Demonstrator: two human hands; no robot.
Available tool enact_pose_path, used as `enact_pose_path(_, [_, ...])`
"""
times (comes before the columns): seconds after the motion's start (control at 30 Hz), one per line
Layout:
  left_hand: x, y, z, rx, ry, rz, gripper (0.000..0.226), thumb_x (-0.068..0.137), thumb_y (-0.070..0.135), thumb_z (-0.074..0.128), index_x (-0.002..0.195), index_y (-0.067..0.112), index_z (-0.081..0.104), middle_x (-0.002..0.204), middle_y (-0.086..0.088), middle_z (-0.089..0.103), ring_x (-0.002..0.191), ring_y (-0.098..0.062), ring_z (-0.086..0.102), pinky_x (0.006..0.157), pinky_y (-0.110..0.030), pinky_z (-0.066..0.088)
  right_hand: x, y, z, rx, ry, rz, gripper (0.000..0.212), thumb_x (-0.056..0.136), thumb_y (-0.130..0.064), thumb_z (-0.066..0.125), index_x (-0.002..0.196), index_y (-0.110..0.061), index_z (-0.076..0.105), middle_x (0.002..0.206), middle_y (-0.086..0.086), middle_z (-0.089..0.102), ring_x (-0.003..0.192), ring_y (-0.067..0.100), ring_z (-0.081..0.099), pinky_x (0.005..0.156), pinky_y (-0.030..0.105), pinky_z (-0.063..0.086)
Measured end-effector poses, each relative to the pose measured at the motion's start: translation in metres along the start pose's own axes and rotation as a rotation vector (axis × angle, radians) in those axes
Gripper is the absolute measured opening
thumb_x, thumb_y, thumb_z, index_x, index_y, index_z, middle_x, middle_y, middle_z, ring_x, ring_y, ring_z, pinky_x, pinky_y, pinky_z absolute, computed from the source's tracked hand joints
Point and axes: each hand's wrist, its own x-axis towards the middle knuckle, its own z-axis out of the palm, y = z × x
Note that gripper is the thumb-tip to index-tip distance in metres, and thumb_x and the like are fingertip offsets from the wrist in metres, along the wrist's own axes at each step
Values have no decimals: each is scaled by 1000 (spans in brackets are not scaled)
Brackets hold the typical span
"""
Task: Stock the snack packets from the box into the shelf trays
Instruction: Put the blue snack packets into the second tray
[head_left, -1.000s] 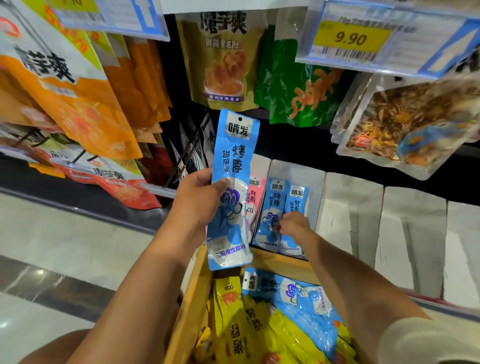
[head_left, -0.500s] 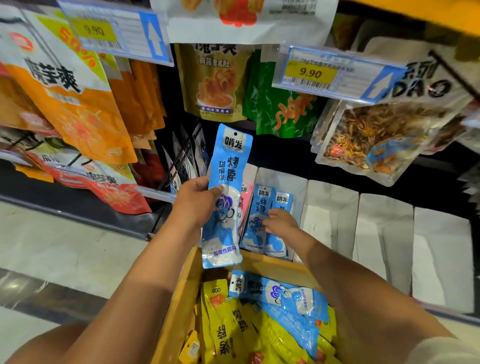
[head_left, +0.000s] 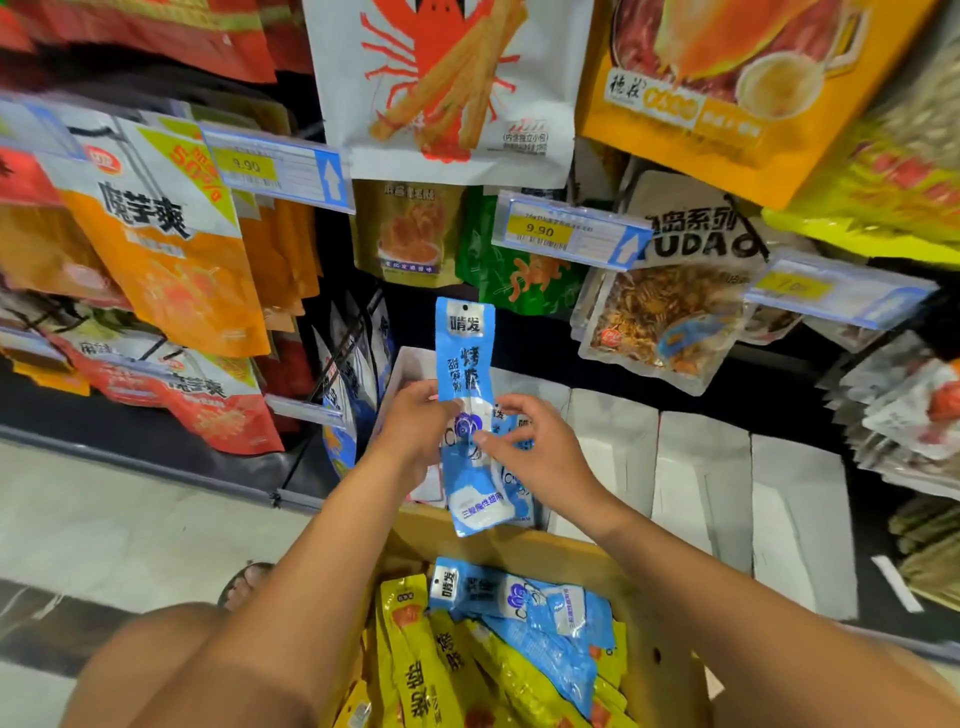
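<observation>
Pinching the packet (head_left: 465, 358) by its left edge at about mid-height, the left hand (head_left: 413, 436) has its thumb on the printed front and its fingers hidden behind. The right hand (head_left: 545, 457) is at the opposite edge. Its thumb (head_left: 482, 439) lies on the front of the packet and its fingers arch over the right side, but I cannot tell whether they have closed into a hold.

The packet is in the air between the two hands. It stands nearly upright, hang-hole end up and long axis vertical, tilted slightly left at the top. Its lower end hangs just above the far rim of the box (head_left: 550, 551).

Directly behind it, and partly hidden by the right hand, is the tray (head_left: 410, 364) that already holds standing blue packets (head_left: 521, 488). The slot therefore lies straight ahead of the fingers and a little down. My judgement is that the packet is already lined up with those standing in the tray, so it needs only a push forward. The right hand is nearer the tray and looks better placed to seat it.

More white trays (head_left: 613, 457) run to the right. Blue stock (head_left: 524, 603) and yellow stock (head_left: 415, 660) lie flat in the box below, so much of the task remains.
</observation>
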Motion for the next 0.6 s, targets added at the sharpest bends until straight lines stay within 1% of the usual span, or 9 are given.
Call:
enact_pose_path(0.03, [0,-1,3,-9,-16,-1,21,103,4,55,111,11,72,103,-13,78,85,-28,74,71,-45,59,-3,0,1,-63,-12,15,61,74,-64,75,127,-40,54,124,-20,52,97,1,64,79,35,60])
enact_pose_path(0.1, [0,-4,9,-16,-34,3,20,102,3,55,111,11,71,103,-13,78,83,-27,74,67,-42,57,-9,-1,4,-201,-12,39,69,69,-70,72,129,-43,50,123,-22,50,101,1,60,82,39,58])
enact_pose_path(0.2, [1,-11,17,-45,-29,2,17,102,2,56,110,11,68,101,-11,79,77,-22,74,56,-34,57,-15,-7,8,-443,49,53,71,68,-75,66,128,-46,43,119,-22,51,103,6,60,81,40,55])
enact_pose_path(0.27, [0,-14,21,-39,-26,9,16,101,2,57,111,11,66,97,-8,78,74,-19,75,49,-30,54,-15,-9,10,-515,72,65,72,67,-75,65,128,-47,39,119,-20,52,103,10,62,82,40,55])
enact_pose_path(0.33, [4,-18,23,-12,-38,44,18,100,3,58,116,9,64,98,-9,79,81,-24,77,53,-36,57,-14,-8,12,-536,73,79,75,66,-73,65,129,-46,37,120,-16,53,104,14,63,83,41,54])
enact_pose_path(0.43, [8,-24,21,43,-20,106,15,100,7,60,114,10,65,97,-7,79,87,-26,77,72,-46,63,-13,-6,17,-523,63,91,76,63,-66,68,128,-44,34,116,-12,52,99,17,64,81,41,56])
enact_pose_path(0.5, [9,-30,17,139,-18,170,12,104,17,58,112,16,66,100,-2,78,86,-18,76,75,-39,61,-11,0,18,-495,58,102,75,64,-63,69,128,-45,34,115,-12,52,97,17,64,79,41,56])
enact_pose_path(0.57, [8,-37,12,317,-18,222,21,106,29,53,123,20,62,115,0,73,92,-13,70,73,-25,51,-4,11,14,-475,63,132,73,66,-62,69,128,-45,35,118,-11,52,97,16,63,78,40,56])
enact_pose_path(0.6, [8,-43,9,417,-13,245,28,106,34,51,131,22,59,125,0,69,101,-15,67,78,-26,49,0,17,11,-476,67,162,72,67,-61,69,130,-44,36,121,-9,52,97,17,63,78,39,55])
